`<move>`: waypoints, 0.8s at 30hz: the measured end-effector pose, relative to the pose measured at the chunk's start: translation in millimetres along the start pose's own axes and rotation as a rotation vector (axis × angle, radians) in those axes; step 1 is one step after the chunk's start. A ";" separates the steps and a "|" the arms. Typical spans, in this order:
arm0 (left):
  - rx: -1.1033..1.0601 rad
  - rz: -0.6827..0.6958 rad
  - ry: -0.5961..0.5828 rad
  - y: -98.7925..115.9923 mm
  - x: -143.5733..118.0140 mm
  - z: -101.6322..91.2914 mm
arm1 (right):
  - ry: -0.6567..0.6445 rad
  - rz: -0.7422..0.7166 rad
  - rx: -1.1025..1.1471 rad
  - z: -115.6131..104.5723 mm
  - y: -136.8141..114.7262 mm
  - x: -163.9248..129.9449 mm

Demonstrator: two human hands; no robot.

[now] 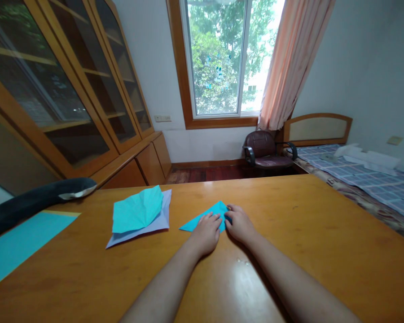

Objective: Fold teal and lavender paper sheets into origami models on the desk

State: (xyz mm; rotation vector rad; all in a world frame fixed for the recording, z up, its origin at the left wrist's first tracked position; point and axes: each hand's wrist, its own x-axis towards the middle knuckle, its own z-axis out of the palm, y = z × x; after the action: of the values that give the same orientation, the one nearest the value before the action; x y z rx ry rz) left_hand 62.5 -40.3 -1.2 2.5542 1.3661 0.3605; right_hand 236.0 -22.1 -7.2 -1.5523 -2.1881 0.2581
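Note:
A folded piece of bright blue paper (202, 217) lies on the wooden table in front of me, with a pointed corner to the left and a peak at the far side. My left hand (207, 232) rests on its near middle part, fingers stretched over the paper. At the paper's right end is my right hand (239, 223), with its fingers bent around the edge and closed on it. Both hands hide parts of the paper, so its full outline does not show.
Left of my hands, a creased turquoise sheet (138, 211) overlaps a lavender sheet (164, 220) on the table (289, 251). Farther left lie more turquoise paper (23, 242) and a dark, long object (40, 195). Beyond the table stand a chair (261, 146), a bed and a glass-fronted cabinet.

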 end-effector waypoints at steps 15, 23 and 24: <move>-0.055 0.116 -0.015 9.2 -1.1 -3.3 | -0.106 0.001 -0.036 -5.6 -6.1 0.3; -0.072 0.048 -0.068 5.7 -0.4 0.7 | -0.218 0.022 0.000 -1.0 -2.5 0.7; -0.075 0.045 -0.066 5.6 -0.1 1.0 | -0.222 0.022 0.003 -1.1 -2.3 0.7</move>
State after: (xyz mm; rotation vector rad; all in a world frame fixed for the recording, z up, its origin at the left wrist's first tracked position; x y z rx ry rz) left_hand 67.0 -43.6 -0.4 2.5159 1.2505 0.3263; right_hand 234.4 -22.4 -5.2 -1.6144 -2.3359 0.4612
